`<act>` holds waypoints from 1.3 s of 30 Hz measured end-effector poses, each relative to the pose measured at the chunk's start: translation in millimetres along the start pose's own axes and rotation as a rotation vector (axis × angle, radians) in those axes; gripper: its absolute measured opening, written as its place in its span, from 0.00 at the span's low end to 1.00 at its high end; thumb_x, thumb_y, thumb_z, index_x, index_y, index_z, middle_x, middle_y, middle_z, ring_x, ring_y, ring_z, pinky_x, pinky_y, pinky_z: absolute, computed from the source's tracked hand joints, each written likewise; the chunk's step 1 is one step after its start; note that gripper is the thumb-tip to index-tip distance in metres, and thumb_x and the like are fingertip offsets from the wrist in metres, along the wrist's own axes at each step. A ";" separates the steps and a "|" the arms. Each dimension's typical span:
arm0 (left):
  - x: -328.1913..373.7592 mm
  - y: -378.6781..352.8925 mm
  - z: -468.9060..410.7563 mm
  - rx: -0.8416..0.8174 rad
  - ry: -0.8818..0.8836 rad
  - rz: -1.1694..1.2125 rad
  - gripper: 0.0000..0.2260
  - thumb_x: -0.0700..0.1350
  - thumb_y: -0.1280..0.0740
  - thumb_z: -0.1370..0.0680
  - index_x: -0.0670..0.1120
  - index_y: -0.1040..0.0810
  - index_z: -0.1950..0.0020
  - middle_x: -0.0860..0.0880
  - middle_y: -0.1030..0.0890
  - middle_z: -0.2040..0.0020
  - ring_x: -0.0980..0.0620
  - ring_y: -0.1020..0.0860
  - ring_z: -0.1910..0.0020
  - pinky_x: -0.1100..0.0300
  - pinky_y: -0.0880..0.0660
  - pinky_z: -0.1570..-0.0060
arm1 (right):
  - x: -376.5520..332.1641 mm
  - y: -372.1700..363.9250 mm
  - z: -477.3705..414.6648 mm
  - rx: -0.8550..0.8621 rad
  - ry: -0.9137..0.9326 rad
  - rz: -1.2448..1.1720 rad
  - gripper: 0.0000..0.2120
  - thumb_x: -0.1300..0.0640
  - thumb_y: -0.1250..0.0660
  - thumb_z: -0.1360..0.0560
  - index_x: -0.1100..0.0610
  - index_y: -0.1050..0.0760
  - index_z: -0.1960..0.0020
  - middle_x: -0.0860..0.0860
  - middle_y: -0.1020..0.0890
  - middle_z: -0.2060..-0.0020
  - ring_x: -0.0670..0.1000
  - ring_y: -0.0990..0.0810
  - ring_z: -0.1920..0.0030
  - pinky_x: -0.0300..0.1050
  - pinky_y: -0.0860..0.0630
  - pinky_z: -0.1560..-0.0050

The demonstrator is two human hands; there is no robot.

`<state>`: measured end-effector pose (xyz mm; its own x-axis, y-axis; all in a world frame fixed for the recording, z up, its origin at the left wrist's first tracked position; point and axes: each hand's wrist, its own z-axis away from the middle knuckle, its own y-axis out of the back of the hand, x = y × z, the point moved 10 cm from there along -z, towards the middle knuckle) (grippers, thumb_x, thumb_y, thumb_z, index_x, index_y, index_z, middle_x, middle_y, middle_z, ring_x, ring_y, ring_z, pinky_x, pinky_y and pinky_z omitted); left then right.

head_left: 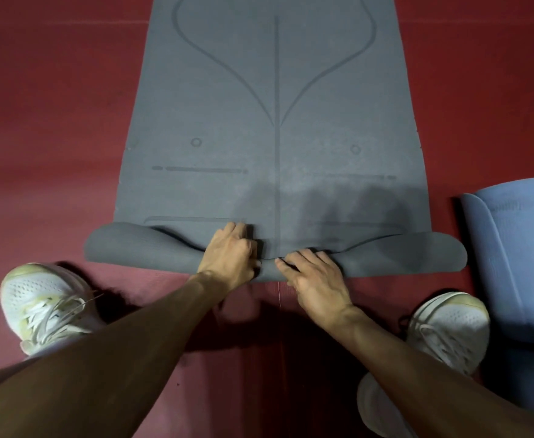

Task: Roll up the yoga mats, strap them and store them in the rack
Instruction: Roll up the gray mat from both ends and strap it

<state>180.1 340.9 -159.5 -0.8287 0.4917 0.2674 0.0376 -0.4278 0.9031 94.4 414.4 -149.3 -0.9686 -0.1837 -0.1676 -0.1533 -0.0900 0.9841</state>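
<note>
Mat (275,121), grey, lies flat on the red floor (53,121), running away from us. Printed guide lines show on its top face: a centre line, curved lines, two small circles, short bars.

Near end of the mat is turned over into a low, loose roll that lies across its width. The roll bulges at both ends and dips in the middle, where our hands press it.

Left grip (231,257): knuckles up, fingers curled down over the top of the roll, just left of the centre line. It is clenched on the rolled end.

Right grip (313,276): fingers bent and spread over the roll just right of the centre line, thumb pointing toward the left grip. It grasps the rolled end too. The two grips sit near each other, not touching as far as we can tell.

Both forearms reach in from the bottom edge.

Left shoe (44,308) and right shoe (449,327), white and laced, stand on the floor on either side of the arms, behind the roll.

Blue mat (518,248) lies rolled on the floor at the right, just beside the right shoe and near the grey roll's right end. Whether it is strapped, we cannot tell.
</note>
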 end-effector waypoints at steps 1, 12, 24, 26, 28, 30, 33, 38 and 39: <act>3.0 2.8 3.6 0.028 -0.036 -0.031 0.07 0.46 0.32 0.28 0.44 0.18 0.57 0.44 0.25 0.53 0.42 0.26 0.52 0.53 0.32 0.54 | 0.2 2.5 -2.7 -0.001 -0.010 -0.004 0.24 0.61 0.20 0.42 0.55 0.17 0.46 0.48 0.18 0.57 0.52 0.21 0.57 0.44 0.36 0.55; 14.5 2.5 21.4 0.025 -0.214 -0.304 0.18 0.54 0.26 0.31 0.48 0.22 0.46 0.48 0.21 0.51 0.47 0.24 0.52 0.55 0.28 0.52 | 13.1 5.1 -30.9 -0.210 -0.120 -0.081 0.16 0.59 0.33 0.28 0.50 0.22 0.41 0.47 0.19 0.48 0.51 0.24 0.45 0.46 0.28 0.47; -2.8 7.5 -41.1 -0.353 -0.084 -0.028 0.14 0.47 0.30 0.26 0.54 0.20 0.41 0.49 0.18 0.44 0.47 0.22 0.43 0.61 0.29 0.49 | 34.6 18.8 -31.2 -0.105 -0.049 -0.057 0.20 0.46 0.23 0.35 0.52 0.18 0.46 0.50 0.23 0.57 0.53 0.24 0.55 0.50 0.25 0.53; -9.7 1.9 -50.9 -0.413 -0.048 0.019 0.13 0.47 0.29 0.26 0.52 0.19 0.42 0.50 0.18 0.44 0.49 0.21 0.44 0.62 0.30 0.49 | 40.2 15.9 -28.9 -0.078 -0.071 0.039 0.25 0.43 0.21 0.40 0.52 0.17 0.47 0.50 0.23 0.61 0.52 0.24 0.58 0.48 0.26 0.55; -14.4 -1.7 -58.4 -0.419 -0.020 0.050 0.13 0.48 0.29 0.26 0.50 0.21 0.42 0.49 0.19 0.44 0.48 0.22 0.44 0.61 0.30 0.49 | 44.6 17.5 -29.8 -0.023 -0.094 0.039 0.22 0.45 0.20 0.40 0.54 0.18 0.51 0.50 0.23 0.64 0.53 0.24 0.61 0.48 0.26 0.57; -18.0 -0.9 -60.2 -0.383 0.012 0.078 0.12 0.48 0.30 0.25 0.49 0.23 0.43 0.48 0.20 0.45 0.46 0.23 0.45 0.60 0.30 0.50 | 46.6 19.0 -34.2 0.001 -0.106 0.003 0.18 0.47 0.20 0.39 0.55 0.19 0.54 0.50 0.22 0.66 0.54 0.23 0.63 0.49 0.25 0.58; -24.2 1.9 -55.5 -0.287 0.046 0.123 0.09 0.47 0.30 0.26 0.49 0.22 0.47 0.47 0.20 0.47 0.45 0.22 0.47 0.59 0.29 0.52 | 50.0 21.0 -43.5 -0.025 -0.114 -0.034 0.14 0.49 0.22 0.37 0.53 0.21 0.57 0.49 0.23 0.68 0.54 0.23 0.63 0.47 0.26 0.58; -19.7 12.2 -42.3 -0.102 0.028 0.088 0.10 0.47 0.33 0.24 0.48 0.19 0.44 0.46 0.31 0.43 0.46 0.30 0.43 0.51 0.29 0.42 | 56.3 14.8 -58.3 -0.189 -0.127 -0.131 0.10 0.51 0.33 0.25 0.50 0.22 0.45 0.48 0.20 0.54 0.51 0.25 0.47 0.43 0.36 0.43; -15.5 11.1 -38.0 -0.097 0.008 0.015 0.12 0.49 0.37 0.21 0.49 0.21 0.40 0.46 0.31 0.41 0.46 0.31 0.42 0.52 0.31 0.42 | 58.0 12.5 -61.4 -0.228 -0.129 -0.135 0.11 0.50 0.34 0.24 0.48 0.22 0.43 0.48 0.20 0.51 0.50 0.25 0.44 0.43 0.37 0.42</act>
<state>172.1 299.6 -166.4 -0.8327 0.4789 0.2780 -0.0039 -0.5071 0.8619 48.3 342.5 -150.3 -0.9615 -0.0304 -0.2731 -0.2489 -0.3250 0.9124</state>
